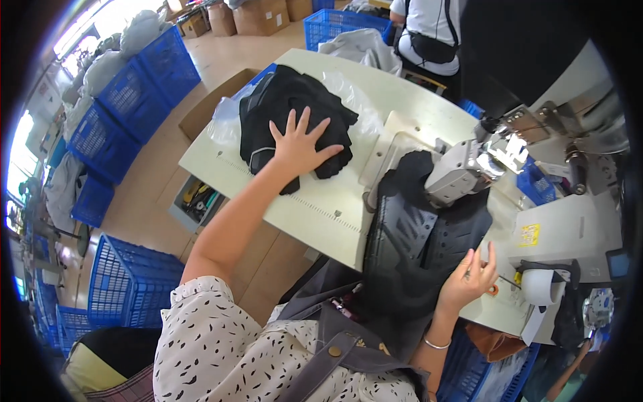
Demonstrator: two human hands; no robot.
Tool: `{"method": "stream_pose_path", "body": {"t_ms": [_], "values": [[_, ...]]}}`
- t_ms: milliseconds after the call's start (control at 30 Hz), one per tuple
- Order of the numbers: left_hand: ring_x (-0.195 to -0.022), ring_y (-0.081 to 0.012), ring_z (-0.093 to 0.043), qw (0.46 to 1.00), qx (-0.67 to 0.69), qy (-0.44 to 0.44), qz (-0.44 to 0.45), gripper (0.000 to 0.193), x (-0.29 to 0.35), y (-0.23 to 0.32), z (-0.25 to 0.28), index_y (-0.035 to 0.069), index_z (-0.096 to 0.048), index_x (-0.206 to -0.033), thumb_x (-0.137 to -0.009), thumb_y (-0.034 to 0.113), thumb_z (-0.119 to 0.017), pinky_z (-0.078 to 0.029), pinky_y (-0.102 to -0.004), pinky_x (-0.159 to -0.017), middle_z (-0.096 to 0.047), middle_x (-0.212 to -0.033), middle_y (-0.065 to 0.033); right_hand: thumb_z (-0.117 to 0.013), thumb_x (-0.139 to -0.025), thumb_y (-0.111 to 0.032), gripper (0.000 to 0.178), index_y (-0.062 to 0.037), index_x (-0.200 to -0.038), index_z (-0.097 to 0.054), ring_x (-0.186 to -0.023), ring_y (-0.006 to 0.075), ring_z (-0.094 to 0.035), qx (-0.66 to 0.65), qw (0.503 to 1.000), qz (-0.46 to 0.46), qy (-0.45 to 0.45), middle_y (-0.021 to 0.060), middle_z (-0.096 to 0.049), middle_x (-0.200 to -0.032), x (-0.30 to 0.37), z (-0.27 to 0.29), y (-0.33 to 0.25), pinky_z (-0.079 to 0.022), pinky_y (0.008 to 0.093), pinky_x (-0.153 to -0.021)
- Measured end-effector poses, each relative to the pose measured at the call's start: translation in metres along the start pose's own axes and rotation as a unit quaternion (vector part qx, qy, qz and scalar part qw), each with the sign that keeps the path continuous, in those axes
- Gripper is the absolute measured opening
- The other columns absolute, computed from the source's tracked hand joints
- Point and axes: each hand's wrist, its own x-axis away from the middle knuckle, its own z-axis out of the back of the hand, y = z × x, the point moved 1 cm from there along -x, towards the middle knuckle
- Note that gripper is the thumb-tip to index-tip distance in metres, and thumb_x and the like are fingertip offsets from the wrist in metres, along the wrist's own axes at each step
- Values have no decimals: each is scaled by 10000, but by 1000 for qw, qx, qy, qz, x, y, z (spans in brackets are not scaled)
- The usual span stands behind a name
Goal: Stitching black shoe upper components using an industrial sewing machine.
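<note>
My left hand (298, 147) lies with its fingers spread on a pile of black fabric pieces (268, 110) at the far left of the sewing table. A black garment piece (405, 231), with rows of small holes or slots in its panels, lies under the head of a white sewing machine (455, 174) and hangs over the near edge toward my lap. Beside its right edge, my right hand (469, 278) is raised with fingers apart. A small orange ring (493, 290) shows next to that hand; whether the hand touches it I cannot tell.
Clear plastic bags (226, 122) lie around the fabric pile. A white roll of tape (538, 287) sits right of the machine. Under the table's left edge an open drawer (194, 204) holds tools. Blue crates (127, 281) line the left floor. A person in white (429, 33) sits beyond the table.
</note>
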Motion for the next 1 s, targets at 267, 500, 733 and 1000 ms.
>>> {"method": "stream_pose_path", "body": {"t_ms": [267,500,733,1000], "values": [[-1325,-310,-139,996,-33,-69,-48,694,-7,-62,10,341,-312,-1336,-744,691,-409,-90,-638,-982,-163,-1444,-93,-503,-883,-86,172,43,-986,-550,-718,76,-449,-302,911,-269,-77,55,-562,-908,2,2,12,-379,218,-615],[-1329,-303,-121,991,-48,-62,-104,633,-3,-74,32,239,-295,-1355,-816,520,-468,-118,-592,-993,-125,-1445,-126,-625,-761,-42,616,79,-1275,-307,-884,72,-496,-561,717,-338,-237,83,-521,-1065,-11,19,-6,-399,172,-746],[-765,-225,-618,630,638,-441,-50,439,114,70,58,12,-590,-980,-892,397,-397,-478,-334,-665,-639,-874,-107,-500,-815,16,411,28,-1214,-400,-929,130,-547,-737,526,-388,-172,104,-544,-1114,-35,37,-12,-430,232,-824],[-890,-256,-609,382,874,-289,87,381,87,163,111,-68,-433,-1154,-913,226,-412,-515,-356,-756,-588,-1029,-203,-473,-847,-50,276,33,-1110,-464,-893,175,-589,-734,534,-381,-174,132,-584,-1021,-53,40,-13,-476,283,-799]]}}
